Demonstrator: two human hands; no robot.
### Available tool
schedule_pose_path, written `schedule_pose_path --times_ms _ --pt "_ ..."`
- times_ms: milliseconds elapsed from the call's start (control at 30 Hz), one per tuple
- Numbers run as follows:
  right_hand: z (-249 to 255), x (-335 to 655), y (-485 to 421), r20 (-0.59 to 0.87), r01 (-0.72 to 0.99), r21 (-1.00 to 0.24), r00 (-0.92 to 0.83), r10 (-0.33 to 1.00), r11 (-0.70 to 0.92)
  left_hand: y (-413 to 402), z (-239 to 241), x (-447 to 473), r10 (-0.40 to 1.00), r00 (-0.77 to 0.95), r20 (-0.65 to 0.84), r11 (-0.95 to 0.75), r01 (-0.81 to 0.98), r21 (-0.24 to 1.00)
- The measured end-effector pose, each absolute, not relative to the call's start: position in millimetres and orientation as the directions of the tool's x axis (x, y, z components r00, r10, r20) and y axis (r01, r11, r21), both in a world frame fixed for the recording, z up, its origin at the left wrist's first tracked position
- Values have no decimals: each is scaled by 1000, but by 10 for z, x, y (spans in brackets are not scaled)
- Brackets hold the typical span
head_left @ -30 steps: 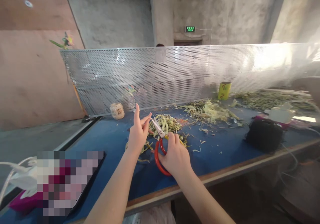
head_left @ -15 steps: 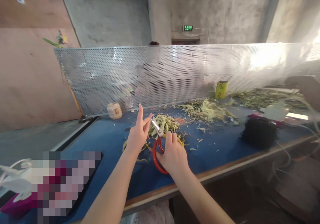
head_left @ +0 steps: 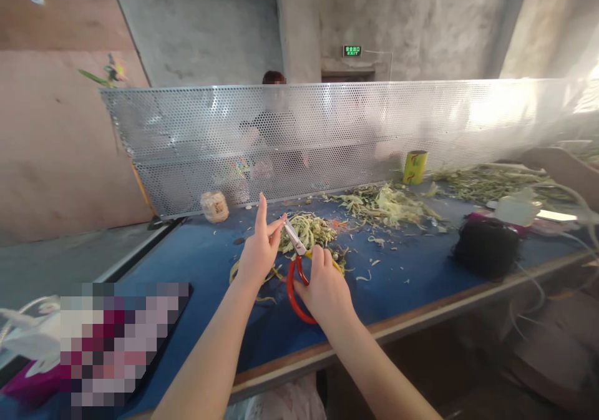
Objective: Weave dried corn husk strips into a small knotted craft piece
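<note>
My right hand (head_left: 327, 289) grips a pair of red-handled scissors (head_left: 296, 289), its fingers wrapped about the handles. The metal blades point up and left and look nearly closed. At their tips is my left hand (head_left: 259, 251), one finger raised straight while others pinch together. Whatever lies in that pinch is too small to make out. Just behind the scissors lies a heap of pale green plant strips (head_left: 311, 231). Loose yellowish strips are scattered under both wrists.
A blue table (head_left: 187, 251) carries another heap of plant scraps (head_left: 384, 205), a yellow can (head_left: 415, 167), a pale roll (head_left: 214, 206) and a black bundle (head_left: 486, 247). A perforated metal screen (head_left: 196, 126) runs along the back, with a person (head_left: 276, 126) behind it.
The scissor blades have come closer together. Both hands stay almost in place. Behind the screen, the person has shifted a little to the left.
</note>
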State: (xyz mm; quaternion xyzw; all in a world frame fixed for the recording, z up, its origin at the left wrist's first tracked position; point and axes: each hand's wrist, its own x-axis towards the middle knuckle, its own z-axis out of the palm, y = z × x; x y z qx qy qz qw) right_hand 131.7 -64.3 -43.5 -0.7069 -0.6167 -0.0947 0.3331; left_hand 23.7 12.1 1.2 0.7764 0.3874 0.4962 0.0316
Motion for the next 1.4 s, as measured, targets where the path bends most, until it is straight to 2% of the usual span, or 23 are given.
schedule_pose_path --times_ms 733,1167,1300,1400 --pt "-407 1322 -651 531 946 -323 200 823 -21 15 68 270 707 237 666 -637 622 455" --pt "-401 1385 -615 519 910 -411 282 807 -54 41 62 252 716 202 668 -622 619 480" --pt "-307 1552 -611 455 840 -516 434 778 -167 74 45 219 683 213 699 -646 624 440" --pt "-245 1747 -583 356 802 -498 536 766 -330 95 35 204 675 239 698 -656 627 420"
